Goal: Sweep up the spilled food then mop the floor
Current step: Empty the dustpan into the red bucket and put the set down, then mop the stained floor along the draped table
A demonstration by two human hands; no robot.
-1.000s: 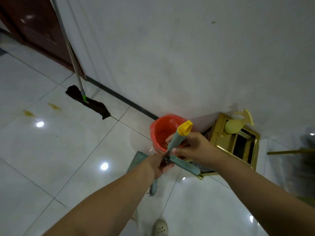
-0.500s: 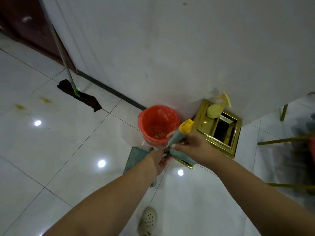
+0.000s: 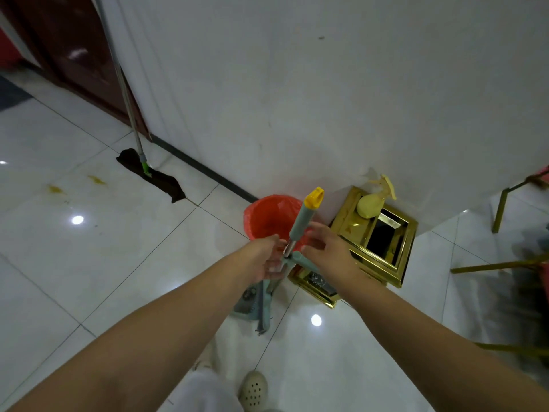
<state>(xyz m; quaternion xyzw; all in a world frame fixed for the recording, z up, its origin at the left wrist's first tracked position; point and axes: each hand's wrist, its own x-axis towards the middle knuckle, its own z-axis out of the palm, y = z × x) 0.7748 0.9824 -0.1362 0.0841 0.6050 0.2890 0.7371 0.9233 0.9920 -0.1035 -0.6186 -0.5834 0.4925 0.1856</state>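
A broom handle [image 3: 302,221], grey-green with a yellow cap, stands upright in front of the red-lined bin [image 3: 266,214]. My left hand [image 3: 266,258] grips its metal shaft just below the grip. A second grey-green handle [image 3: 300,259] branches off there, above the dustpan [image 3: 248,298] on the floor. My right hand [image 3: 325,249] hovers beside the broom handle with its fingers spread, holding nothing. A mop [image 3: 148,175] with a dark head leans on the wall at the left. Yellow stains [image 3: 55,189] mark the tiles near it.
A gold square bin [image 3: 353,221] stands against the white wall right of the red one, with a yellow spray bottle [image 3: 371,203] on top. Gold chair legs [image 3: 499,264] fill the right edge. My shoe [image 3: 252,391] is at the bottom.
My right hand has let go of the broom handle and opened its fingers. The view has shifted, so the bins sit lower and closer.
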